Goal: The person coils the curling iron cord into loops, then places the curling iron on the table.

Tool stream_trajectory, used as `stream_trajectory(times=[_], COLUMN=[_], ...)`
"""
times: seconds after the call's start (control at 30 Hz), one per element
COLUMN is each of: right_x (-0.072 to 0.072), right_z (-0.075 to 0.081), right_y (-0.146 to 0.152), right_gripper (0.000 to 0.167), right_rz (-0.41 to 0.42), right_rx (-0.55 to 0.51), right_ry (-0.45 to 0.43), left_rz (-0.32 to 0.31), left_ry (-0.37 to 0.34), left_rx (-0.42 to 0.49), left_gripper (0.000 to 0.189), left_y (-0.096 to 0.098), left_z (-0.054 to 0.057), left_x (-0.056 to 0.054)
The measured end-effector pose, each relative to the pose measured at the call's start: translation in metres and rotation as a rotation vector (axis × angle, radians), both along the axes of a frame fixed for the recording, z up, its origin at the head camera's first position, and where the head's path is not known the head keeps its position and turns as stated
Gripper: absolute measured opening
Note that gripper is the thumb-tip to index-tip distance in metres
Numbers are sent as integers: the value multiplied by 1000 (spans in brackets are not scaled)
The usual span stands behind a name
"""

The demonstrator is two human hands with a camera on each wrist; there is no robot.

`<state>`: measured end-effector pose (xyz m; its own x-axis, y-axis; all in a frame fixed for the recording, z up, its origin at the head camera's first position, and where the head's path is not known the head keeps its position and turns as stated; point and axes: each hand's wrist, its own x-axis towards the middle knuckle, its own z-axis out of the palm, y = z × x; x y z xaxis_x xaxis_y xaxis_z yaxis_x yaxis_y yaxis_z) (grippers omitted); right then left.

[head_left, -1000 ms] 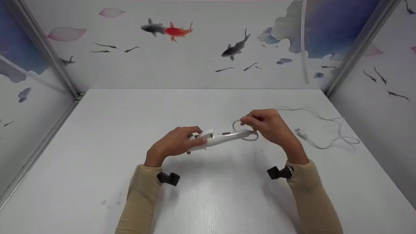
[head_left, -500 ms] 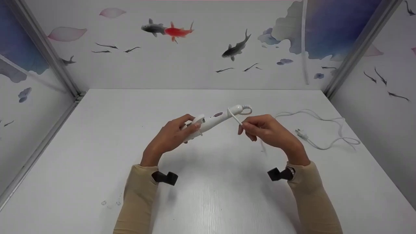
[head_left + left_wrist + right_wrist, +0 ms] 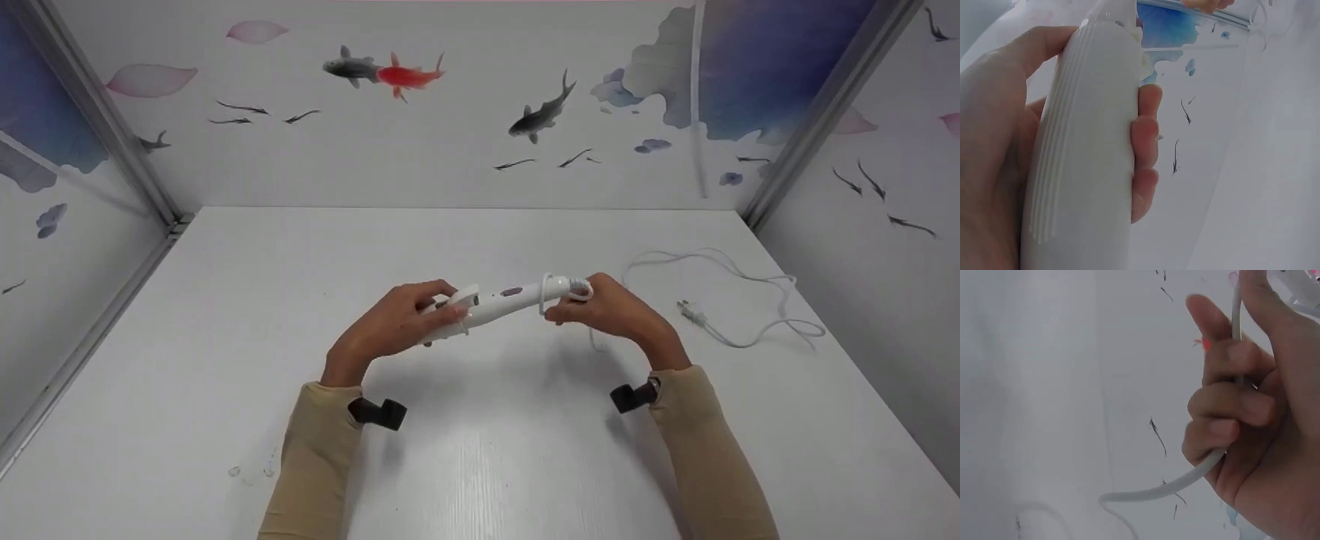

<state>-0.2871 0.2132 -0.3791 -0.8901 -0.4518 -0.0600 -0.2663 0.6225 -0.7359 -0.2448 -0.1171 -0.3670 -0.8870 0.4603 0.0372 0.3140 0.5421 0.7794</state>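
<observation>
A: If the white appliance [image 3: 495, 306] is taken as dial centre, head view, what lies at 9 and 3 o'clock?

B: At 9, the left hand [image 3: 394, 319], fingers wrapped round the thick end. At 3, the right hand [image 3: 613, 306], just beside the slim end; its wrist view shows fingers curled round the white cord [image 3: 1148, 495].

A: Appliance pose?

B: Held above the white table [image 3: 480, 450], thick end toward 8 o'clock, slim end toward 2. Purplish oval patch [image 3: 511, 292] on top. A cord loop crosses the slim end; whether it passes fully round, cannot tell.

A: Surroundings?

B: Plug [image 3: 691, 312] on the table at 3 o'clock, beyond the right hand, slack cord near it. Red fish print [image 3: 409, 76] on the far wall [image 3: 420, 165], 11 o'clock.
</observation>
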Motion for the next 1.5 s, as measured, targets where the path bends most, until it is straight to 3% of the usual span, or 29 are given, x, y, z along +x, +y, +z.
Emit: stream_trajectory(times=[0.23, 0.33, 0.5, 0.67, 0.87, 1.13, 1.3, 1.5], right_x=[-5, -2, 7, 23, 40, 38, 32, 19], right_z=[-1, 3, 14, 29, 41, 39, 33, 18], right_y=[2, 1, -6, -16, -25, -23, -23, -19], right_gripper=[10, 12, 25, 27, 25, 21, 20, 22], right_rz=[-73, -124, -164, -158, -81, 80, 194, 266], right_rx=[-81, -101, -78, -48, -5, -48, -67, -65], right_ry=[86, 99, 131, 208, 280, 251, 180, 60], left_rz=[-52, -54, -34, 8, 79, 165, 161, 126], left_ry=[-2, -12, -37, 17, 63, 53, 57, 47], left_rx=[-48, -96, -197, -266, -259, -191, -158, -115], left_gripper=[36, 36, 39, 42, 47, 47, 50, 42], left_y=[3, 5, 8, 9, 7, -5, -8, -9], left_z=[-4, -5, -6, -7, -5, 0, 3, 4], left_x=[0, 2, 3, 3, 2, 1, 1, 2])
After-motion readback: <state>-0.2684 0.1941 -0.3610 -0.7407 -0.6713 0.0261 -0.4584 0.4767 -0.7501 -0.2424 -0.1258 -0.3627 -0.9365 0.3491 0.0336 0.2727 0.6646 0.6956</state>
